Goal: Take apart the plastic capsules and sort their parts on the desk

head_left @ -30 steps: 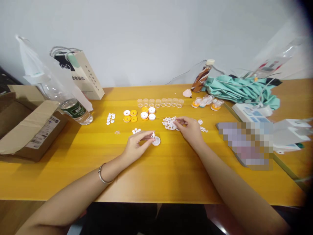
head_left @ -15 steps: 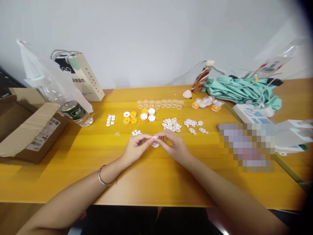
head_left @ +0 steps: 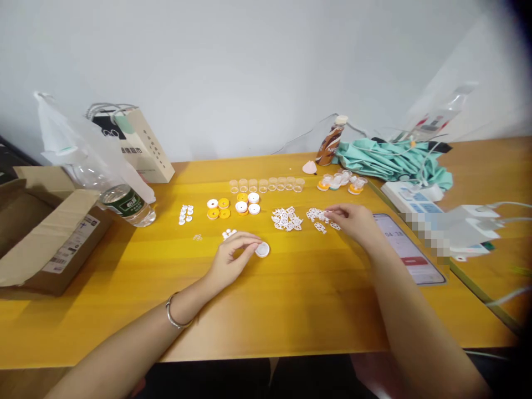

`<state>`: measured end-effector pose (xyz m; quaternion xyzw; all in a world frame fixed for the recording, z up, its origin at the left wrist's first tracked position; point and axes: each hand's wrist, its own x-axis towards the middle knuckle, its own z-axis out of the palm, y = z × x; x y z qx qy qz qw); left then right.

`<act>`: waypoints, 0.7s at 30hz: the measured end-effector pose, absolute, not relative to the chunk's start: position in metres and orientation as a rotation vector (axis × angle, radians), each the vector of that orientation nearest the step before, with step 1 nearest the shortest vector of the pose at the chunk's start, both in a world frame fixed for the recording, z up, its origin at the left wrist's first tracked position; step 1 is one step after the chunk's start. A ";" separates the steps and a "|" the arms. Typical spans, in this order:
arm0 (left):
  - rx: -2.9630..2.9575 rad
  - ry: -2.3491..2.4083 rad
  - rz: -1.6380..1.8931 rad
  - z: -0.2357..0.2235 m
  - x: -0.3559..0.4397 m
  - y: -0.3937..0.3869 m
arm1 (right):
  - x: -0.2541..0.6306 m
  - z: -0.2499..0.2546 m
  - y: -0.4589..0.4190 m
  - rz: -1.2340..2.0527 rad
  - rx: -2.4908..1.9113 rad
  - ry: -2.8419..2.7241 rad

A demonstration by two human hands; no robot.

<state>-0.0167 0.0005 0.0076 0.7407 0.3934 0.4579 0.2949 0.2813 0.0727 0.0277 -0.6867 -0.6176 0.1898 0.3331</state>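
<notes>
My left hand point(head_left: 233, 259) rests on the table, thumb and fingertips closed at the left edge of a round white cap point(head_left: 262, 250), which lies flat. Out to the right, my right hand point(head_left: 353, 223) pinches at a small white openwork piece point(head_left: 328, 215), partly hidden by the fingertips. Similar openwork pieces point(head_left: 320, 227) lie just below it, and a larger pile point(head_left: 286, 219) is to their left. Several small white knobs point(head_left: 229, 234) sit beyond my left hand. White and orange round caps point(head_left: 247, 205) stand grouped farther back.
Clear cups point(head_left: 263, 186) line up at the back, with assembled orange and white pieces point(head_left: 355, 186) to their right. A cardboard box point(head_left: 78, 244) and water bottle point(head_left: 128, 206) stand left. A phone point(head_left: 409, 252), power strip point(head_left: 415, 199) and green cloth bundle point(head_left: 394, 158) lie right.
My right hand has left the middle and moved right to the openwork pieces. The cap, earlier covered by both hands, now shows beside my left hand. The view has shifted slightly.
</notes>
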 end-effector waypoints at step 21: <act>2.305 1.249 0.829 -0.003 -0.017 0.009 | 0.170 0.003 0.030 0.765 -1.026 -2.191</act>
